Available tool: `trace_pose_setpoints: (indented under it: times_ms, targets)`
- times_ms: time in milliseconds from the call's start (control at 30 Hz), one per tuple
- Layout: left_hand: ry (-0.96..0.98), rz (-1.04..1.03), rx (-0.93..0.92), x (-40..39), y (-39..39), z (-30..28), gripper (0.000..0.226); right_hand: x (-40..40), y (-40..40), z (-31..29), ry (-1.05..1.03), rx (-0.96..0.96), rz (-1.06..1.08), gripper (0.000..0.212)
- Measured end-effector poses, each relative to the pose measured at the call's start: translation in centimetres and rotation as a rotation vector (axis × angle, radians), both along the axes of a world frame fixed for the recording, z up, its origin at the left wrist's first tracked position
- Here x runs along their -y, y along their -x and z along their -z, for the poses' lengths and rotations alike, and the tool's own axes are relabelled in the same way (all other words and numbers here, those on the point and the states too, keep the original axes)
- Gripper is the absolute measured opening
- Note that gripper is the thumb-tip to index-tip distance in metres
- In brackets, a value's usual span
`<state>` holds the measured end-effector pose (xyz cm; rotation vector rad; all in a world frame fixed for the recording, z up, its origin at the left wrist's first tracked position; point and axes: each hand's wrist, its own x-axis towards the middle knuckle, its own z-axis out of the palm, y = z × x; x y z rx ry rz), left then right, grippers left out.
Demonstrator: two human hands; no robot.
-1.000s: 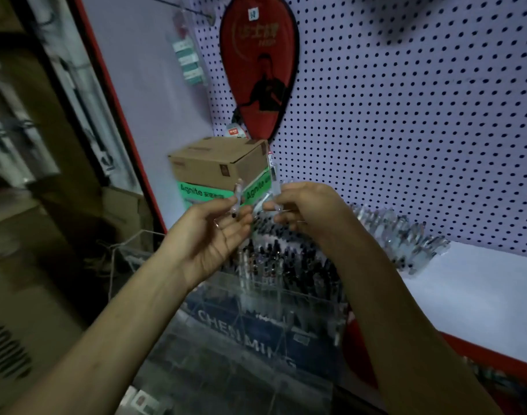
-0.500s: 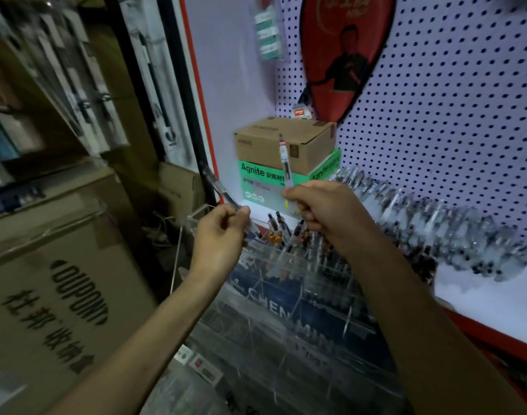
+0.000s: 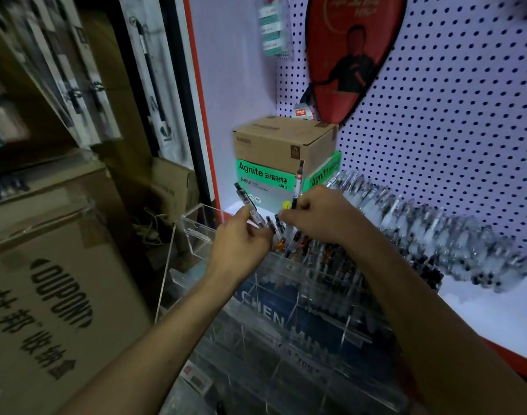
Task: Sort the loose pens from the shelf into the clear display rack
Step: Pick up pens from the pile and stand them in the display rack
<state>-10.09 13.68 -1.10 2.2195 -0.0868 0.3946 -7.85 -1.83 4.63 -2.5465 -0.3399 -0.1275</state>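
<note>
My left hand (image 3: 241, 244) pinches a clear pen with a dark clip (image 3: 247, 202), tilted up to the left, just above the upper left part of the clear display rack (image 3: 286, 322). My right hand (image 3: 322, 217) grips a second pen (image 3: 297, 187), held nearly upright, close beside the left hand. Several pens stand in the rack's top compartments below both hands. A long row of loose clear pens (image 3: 420, 232) lies on the white shelf (image 3: 492, 319) to the right.
A brown carton (image 3: 286, 142) sits on a green Agnite box (image 3: 265, 184) at the shelf's back left corner. A red racket cover (image 3: 352, 55) hangs on the pegboard (image 3: 465, 130). Large cardboard boxes (image 3: 52, 280) stand to the left.
Both hands came closer together and lower over the rack's top row. The left hand's pen now tilts beside the right hand's upright pen. The view shifted slightly.
</note>
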Motion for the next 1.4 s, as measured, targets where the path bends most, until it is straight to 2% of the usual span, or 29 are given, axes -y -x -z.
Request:
trace_pose_setpoints:
  times_ms: [67,133,167,233,300,367,433,533,600,700,833,933,1000,1067,1133,1300,1400]
  targets:
    - [0.013,-0.005,-0.022,0.0,-0.2,-0.1,0.017,0.2,-0.2,0.3,0.031,-0.041,-0.017,0.033]
    - [0.049,-0.014,0.010,0.0,-0.3,-0.2,0.003,0.5,-0.2,0.5,-0.036,-0.052,-0.032,0.019]
    - [0.068,-0.029,0.042,0.1,-0.3,-0.3,0.008,0.6,-0.2,0.5,-0.087,-0.041,-0.033,0.017]
    - [0.121,-0.022,0.107,0.1,-0.2,-0.3,0.012,0.8,-0.3,0.4,-0.172,0.004,-0.022,0.032]
    - [0.142,0.003,0.138,0.2,-0.1,-0.6,0.007,0.9,-0.4,0.2,-0.207,0.039,-0.024,0.036]
    - [0.113,0.045,0.108,0.3,-0.2,-0.6,0.011,0.8,-0.5,0.2,-0.202,0.061,-0.037,0.030]
    - [0.033,0.090,0.041,0.6,-0.4,-0.5,0.009,0.7,-0.6,0.3,-0.202,0.087,-0.051,0.013]
    - [-0.048,0.117,-0.017,1.2,-0.8,-0.1,0.008,0.7,-0.7,0.5,-0.192,0.137,-0.052,0.008]
    - [-0.030,0.108,-0.011,1.3,-0.8,0.1,0.013,0.8,-0.7,0.7,-0.173,0.170,-0.044,0.007]
    - [0.050,0.032,0.054,0.9,-0.7,-0.1,0.026,1.0,-0.6,1.1,-0.166,0.211,-0.053,0.018]
    - [0.132,-0.009,0.124,0.1,-0.3,-0.3,0.020,1.0,-0.3,1.4,-0.200,0.165,-0.084,0.012]
    - [0.115,0.016,0.114,-0.1,0.1,-0.3,0.014,0.8,-0.3,1.1,-0.144,0.131,-0.105,0.006]
    - [0.173,0.049,0.079,-0.2,0.4,-0.3,0.020,0.9,-0.3,0.9,-0.072,0.133,-0.097,0.007]
    - [0.249,0.085,0.027,-0.3,0.4,-0.1,0.022,1.2,-0.5,0.9,-0.022,0.145,-0.069,0.011]
    - [0.210,0.084,-0.002,-0.5,0.3,0.2,0.029,1.3,-0.6,0.8,-0.001,0.130,-0.036,0.015]
    - [0.220,0.014,0.028,-0.4,-0.2,0.3,0.034,-0.5,-1.8,-0.6,0.182,0.002,-0.019,0.021]
    - [0.264,0.008,0.057,0.0,-0.2,0.2,0.032,-1.9,-2.3,-1.5,0.266,-0.024,-0.034,0.034]
